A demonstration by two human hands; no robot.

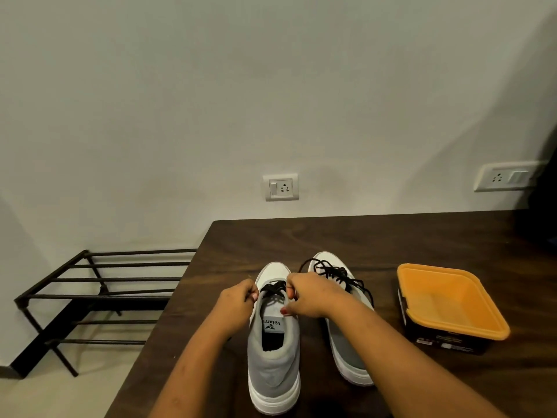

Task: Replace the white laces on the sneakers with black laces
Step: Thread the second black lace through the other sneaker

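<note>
Two grey and white sneakers stand side by side on the dark wooden table (391, 242), toes toward the wall. The left sneaker (272, 357) has a black lace (272, 288) threaded across its lowest eyelets. My left hand (238, 306) pinches that lace at the shoe's left side. My right hand (307, 294) pinches it at the right side, above the tongue. The right sneaker (346, 342) carries a black lace (337, 274) laced up, with loose ends trailing over its toe. My right forearm crosses over it.
An orange tray on a black box (452, 306) sits to the right of the sneakers. A black metal shoe rack (90, 297) stands on the floor left of the table. Two wall sockets (281, 187) are mounted above the table's far edge.
</note>
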